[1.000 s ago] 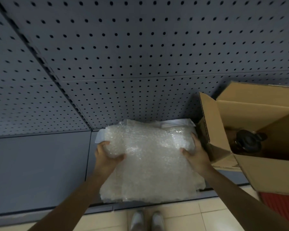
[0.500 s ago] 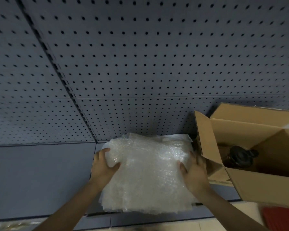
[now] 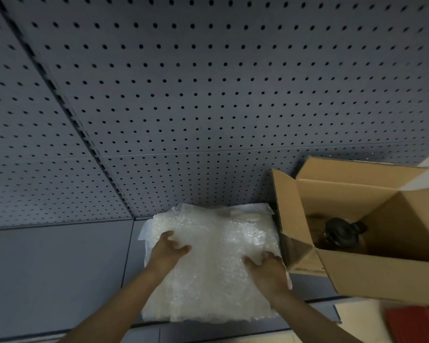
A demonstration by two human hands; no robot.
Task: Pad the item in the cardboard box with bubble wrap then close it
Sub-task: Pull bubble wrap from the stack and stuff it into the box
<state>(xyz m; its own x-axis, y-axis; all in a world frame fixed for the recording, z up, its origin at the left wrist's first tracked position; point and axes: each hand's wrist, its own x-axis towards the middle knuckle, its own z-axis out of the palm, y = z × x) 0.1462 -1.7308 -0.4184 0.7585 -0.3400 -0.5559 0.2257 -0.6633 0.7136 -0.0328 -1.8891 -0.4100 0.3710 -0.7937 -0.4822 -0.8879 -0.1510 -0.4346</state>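
While flaps stand open, cardboard box (image 3: 372,273) holds dark item (image 3: 338,231) | hands on bubble wrap (image 3: 216,263)

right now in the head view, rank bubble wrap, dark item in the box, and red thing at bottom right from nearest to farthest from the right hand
1. bubble wrap: directly under the right hand, gripped.
2. dark item: inside the cardboard box, up and right of the hand.
3. red thing: lower right, past the box.
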